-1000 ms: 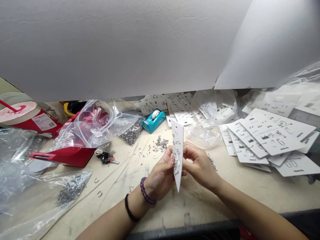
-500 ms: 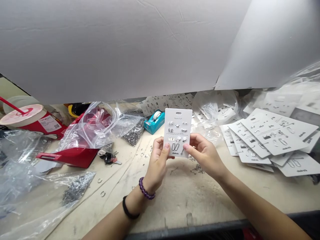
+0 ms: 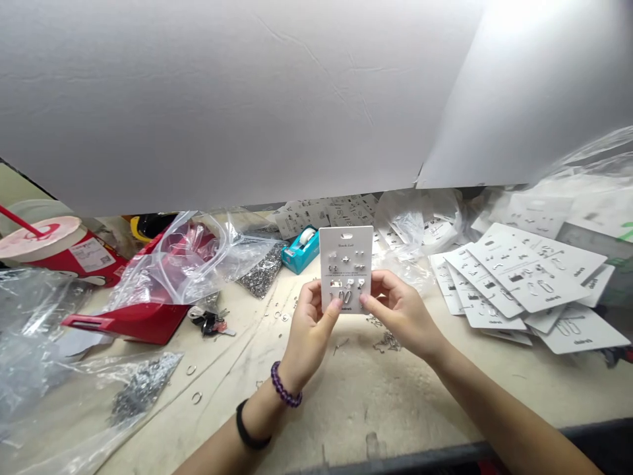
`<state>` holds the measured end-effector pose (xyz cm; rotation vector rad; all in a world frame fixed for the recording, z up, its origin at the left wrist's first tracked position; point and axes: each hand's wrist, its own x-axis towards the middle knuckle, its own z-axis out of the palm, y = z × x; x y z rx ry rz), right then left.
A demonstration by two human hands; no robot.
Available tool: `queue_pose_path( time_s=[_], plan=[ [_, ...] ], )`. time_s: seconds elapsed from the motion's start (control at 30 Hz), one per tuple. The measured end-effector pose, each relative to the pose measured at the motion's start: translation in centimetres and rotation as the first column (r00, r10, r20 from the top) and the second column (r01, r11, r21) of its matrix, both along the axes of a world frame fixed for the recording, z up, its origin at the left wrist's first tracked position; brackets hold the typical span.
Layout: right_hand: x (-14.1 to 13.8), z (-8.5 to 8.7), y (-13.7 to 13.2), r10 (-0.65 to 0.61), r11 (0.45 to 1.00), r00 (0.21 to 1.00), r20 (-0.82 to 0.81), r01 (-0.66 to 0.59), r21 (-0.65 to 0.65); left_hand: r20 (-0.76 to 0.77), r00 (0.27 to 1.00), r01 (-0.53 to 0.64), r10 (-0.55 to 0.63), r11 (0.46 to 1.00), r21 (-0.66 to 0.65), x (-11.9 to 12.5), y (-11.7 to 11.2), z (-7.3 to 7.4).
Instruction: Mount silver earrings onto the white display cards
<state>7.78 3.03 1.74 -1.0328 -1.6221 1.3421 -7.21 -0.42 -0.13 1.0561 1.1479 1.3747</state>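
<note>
A white earring card (image 3: 346, 270) with rows of small silver earrings stands nearly upright between my two hands above the table. My left hand (image 3: 313, 323) grips its lower left edge, thumb on the front and fingers behind. On the lower right edge my right hand (image 3: 398, 313) pinches the same card, its thumb also on the front. The fingers behind the card are partly hidden. Below the hands lies a small heap of loose metal earring pieces (image 3: 388, 341) on the table.
Many filled earring cards (image 3: 537, 267) are fanned in a pile at the right. A teal tape dispenser (image 3: 301, 251) stands behind my left hand. To the left are a red dustpan (image 3: 133, 323), keys (image 3: 212, 323), a red paper cup (image 3: 74, 251) and plastic bags (image 3: 138, 389) with small metal parts.
Both hands still hold the card, which has turned slightly and now stands straighter. The whole view has shifted a little, so the surroundings appear slightly lower and further left.
</note>
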Motion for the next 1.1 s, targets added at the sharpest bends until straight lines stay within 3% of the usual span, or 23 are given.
queue_pose_path(
  time_s=[0.13,0.27,0.5,0.7,1.1],
  plan=[
    [0.2,0.4,-0.4,0.019,1.0,0.999,0.036,-0.02,0.022,-0.102,0.995,-0.001,0.007,0.998,0.057,0.0,-0.2,-0.2],
    [0.7,0.0,-1.4,0.037,0.999,0.999,-0.001,-0.037,-0.024,-0.195,0.981,0.003,0.003,1.0,0.029,0.4,-0.6,-0.1],
    [1.5,-0.8,-2.0,0.016,0.987,0.991,-0.133,-0.037,-0.153,-0.038,0.99,0.136,-0.137,0.99,-0.035,0.9,-0.9,-0.1],
    [1.2,-1.4,-2.0,-0.073,0.996,0.996,0.045,0.075,-0.056,-0.092,0.984,0.15,-0.155,0.987,-0.058,1.0,-1.0,-0.1],
    [1.6,-2.0,-1.9,-0.087,0.996,0.981,0.173,0.084,0.023,-0.025,0.979,0.199,-0.201,0.977,-0.073,0.9,-0.9,-0.4]
  ],
)
